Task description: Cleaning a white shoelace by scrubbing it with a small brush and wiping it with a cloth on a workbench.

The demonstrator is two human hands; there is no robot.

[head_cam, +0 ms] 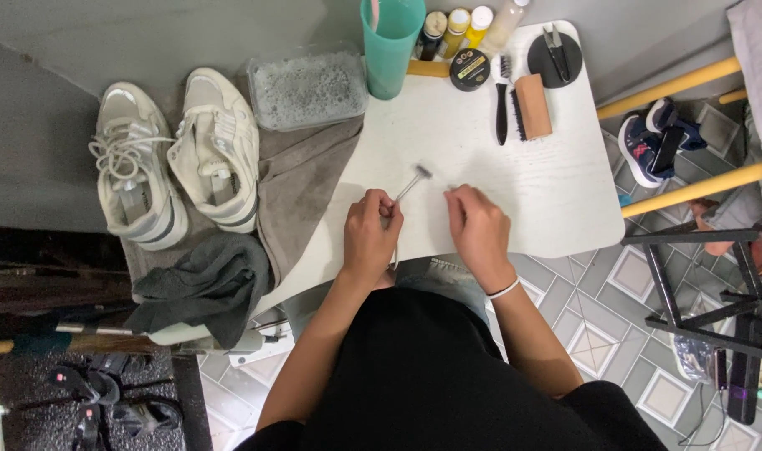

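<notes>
- Table (556,200): white, rounded corners, faint wood grain; landmark for all below.
- Towel (301,179): grey-brown, soft, draped over table's left part.
- Sneakers (176,159): white pair, laced, soles down, at table's far left.
- Tub (307,88): clear plastic, foamy content, at table's back left.
- Cup (391,46): teal, tall, at table's back edge.
- Left hand (371,235): fingers closed around brush handle, over table's front centre.
- Right hand (478,230): fingers curled, resting on table, empty as far as visible.
- Brush (410,185): thin, pale handle, small head blurred, raised toward table's middle.
- Step, judged: brush gripped, not yet on shoe. Next move calls for firm grip and shoe brought close.
</notes>
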